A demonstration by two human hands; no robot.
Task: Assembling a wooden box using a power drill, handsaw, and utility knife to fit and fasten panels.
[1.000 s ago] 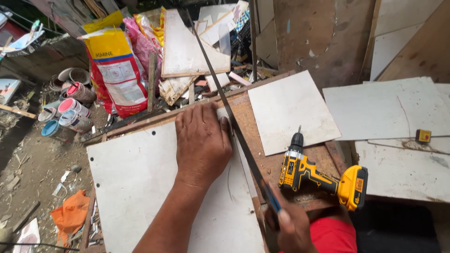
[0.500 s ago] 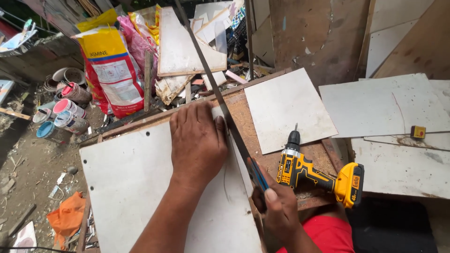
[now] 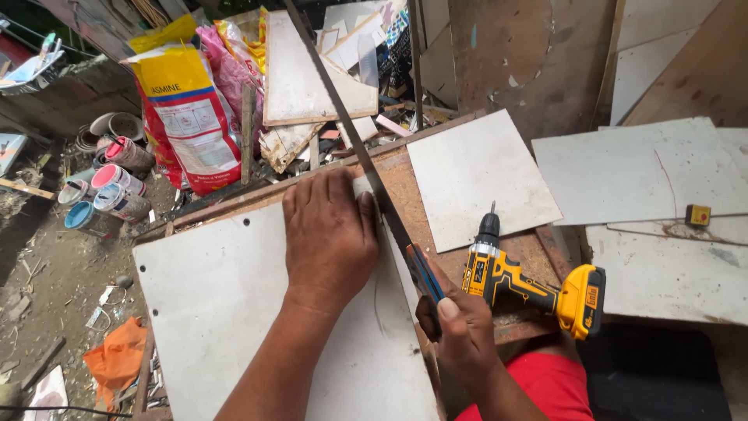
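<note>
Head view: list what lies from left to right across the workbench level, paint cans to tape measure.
Cluster of small paint cans → large white board → left hand pressing it → right hand gripping the long dark handsaw → yellow-and-black cordless drill → small yellow tape measure.

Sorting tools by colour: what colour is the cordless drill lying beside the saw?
Yellow and black; the cordless drill shows in the head view, its only one.

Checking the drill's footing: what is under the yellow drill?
The yellow drill lies on a brown chipboard bench, beside a white panel. The bench surface directly beneath its body is covered.
</note>
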